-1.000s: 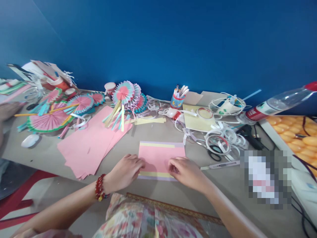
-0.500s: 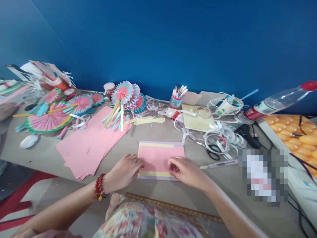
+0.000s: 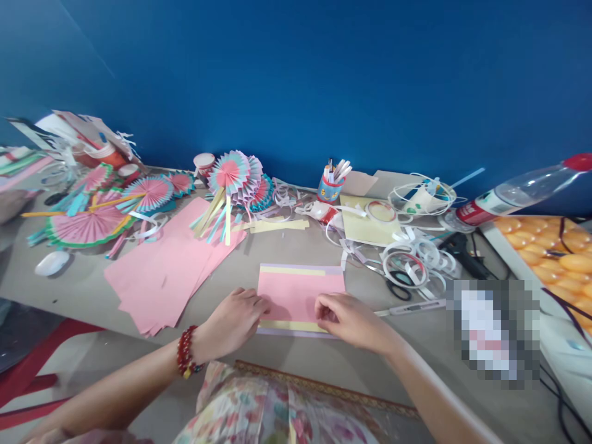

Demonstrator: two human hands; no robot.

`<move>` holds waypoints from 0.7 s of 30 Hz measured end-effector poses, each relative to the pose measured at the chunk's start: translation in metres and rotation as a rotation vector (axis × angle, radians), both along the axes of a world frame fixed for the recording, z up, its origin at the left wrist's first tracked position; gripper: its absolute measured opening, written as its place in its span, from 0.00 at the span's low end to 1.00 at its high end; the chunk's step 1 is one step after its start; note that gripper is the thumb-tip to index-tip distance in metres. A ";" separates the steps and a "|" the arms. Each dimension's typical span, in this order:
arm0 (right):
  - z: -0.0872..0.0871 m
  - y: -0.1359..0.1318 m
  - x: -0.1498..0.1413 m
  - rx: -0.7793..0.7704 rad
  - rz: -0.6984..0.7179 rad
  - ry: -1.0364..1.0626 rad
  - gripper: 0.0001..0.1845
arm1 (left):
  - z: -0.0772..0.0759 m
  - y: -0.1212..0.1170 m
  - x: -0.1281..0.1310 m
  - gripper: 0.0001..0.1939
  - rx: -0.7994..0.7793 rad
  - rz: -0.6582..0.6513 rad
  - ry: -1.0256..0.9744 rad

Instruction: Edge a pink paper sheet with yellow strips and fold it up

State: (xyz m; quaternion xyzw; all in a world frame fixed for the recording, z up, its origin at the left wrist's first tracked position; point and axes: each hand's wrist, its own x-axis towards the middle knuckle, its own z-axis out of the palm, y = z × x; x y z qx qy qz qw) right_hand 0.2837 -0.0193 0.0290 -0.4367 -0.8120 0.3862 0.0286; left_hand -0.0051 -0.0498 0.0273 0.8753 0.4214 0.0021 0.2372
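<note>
A pink paper sheet (image 3: pixel 296 296) lies flat in front of me, with lilac borders and a pale yellow strip (image 3: pixel 293 270) along its far edge. Another yellow strip (image 3: pixel 289 325) runs along the near edge. My left hand (image 3: pixel 239 317), a red bead bracelet at the wrist, curls its fingers closed over the sheet's left edge. At the right edge, my right hand (image 3: pixel 345 317) is closed too, its thumb and fingertips on the near corner of the paper. The palms and some fingertips are hidden.
Pink sheets (image 3: pixel 171 265) lie to the left, with folded paper fans (image 3: pixel 229 176) behind. Right of me are a utility knife (image 3: pixel 416 306), scissors (image 3: pixel 398 287), tape rolls (image 3: pixel 407 268), a glue gun (image 3: pixel 465 256) and a plastic bottle (image 3: pixel 513 191). Another person's hand (image 3: pixel 13 203) shows far left.
Almost nothing differs. Both hands stay at the sides of the pink sheet, the right one shifted very slightly.
</note>
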 end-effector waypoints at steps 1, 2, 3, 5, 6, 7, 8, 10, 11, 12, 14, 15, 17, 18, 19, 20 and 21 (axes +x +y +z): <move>-0.001 0.000 0.000 0.009 0.004 -0.004 0.06 | 0.000 0.000 0.000 0.11 0.002 0.000 -0.003; -0.001 -0.001 -0.001 0.018 0.009 -0.011 0.06 | 0.000 0.000 0.000 0.11 0.003 0.000 -0.004; -0.002 -0.001 -0.001 0.027 0.014 -0.019 0.06 | 0.000 0.000 0.000 0.10 0.003 0.000 -0.004; -0.003 -0.003 -0.002 0.044 0.018 -0.033 0.06 | 0.000 0.000 0.000 0.10 0.006 0.000 0.000; -0.004 -0.003 -0.002 0.051 0.020 -0.037 0.06 | 0.000 0.000 0.000 0.11 0.007 0.000 0.001; -0.004 -0.004 -0.003 0.056 0.021 -0.041 0.06 | 0.000 0.000 0.000 0.11 0.006 0.001 0.002; -0.004 -0.005 -0.003 0.060 0.021 -0.044 0.06 | 0.000 0.000 0.000 0.11 0.006 0.001 0.003; -0.004 -0.006 -0.003 0.070 0.022 -0.052 0.06 | 0.000 0.000 0.000 0.11 0.005 0.001 0.004; -0.003 -0.006 -0.004 0.076 0.022 -0.058 0.06 | 0.000 0.000 0.000 0.11 0.006 0.001 0.007; -0.003 -0.007 -0.004 0.081 0.022 -0.067 0.06 | 0.000 0.000 0.000 0.11 0.008 0.000 0.009; -0.003 -0.007 -0.005 0.091 0.022 -0.084 0.06 | 0.000 0.000 0.000 0.11 0.013 -0.003 0.010; -0.002 -0.007 -0.005 0.095 0.021 -0.092 0.06 | -0.001 0.000 0.000 0.11 0.016 -0.005 0.010; -0.002 -0.007 -0.006 0.100 0.017 -0.101 0.06 | -0.001 -0.001 0.000 0.11 0.023 -0.007 0.011; -0.001 -0.007 -0.006 0.101 0.016 -0.102 0.06 | -0.001 0.000 0.000 0.11 0.027 -0.009 0.012; -0.001 -0.007 -0.007 0.101 0.016 -0.102 0.06 | -0.001 0.000 0.000 0.11 0.029 -0.010 0.014; -0.001 -0.007 -0.007 0.100 0.016 -0.103 0.06 | -0.001 0.000 0.000 0.11 0.031 -0.012 0.015; -0.001 -0.007 -0.007 0.100 0.017 -0.107 0.06 | -0.001 0.000 0.000 0.11 0.030 -0.015 0.017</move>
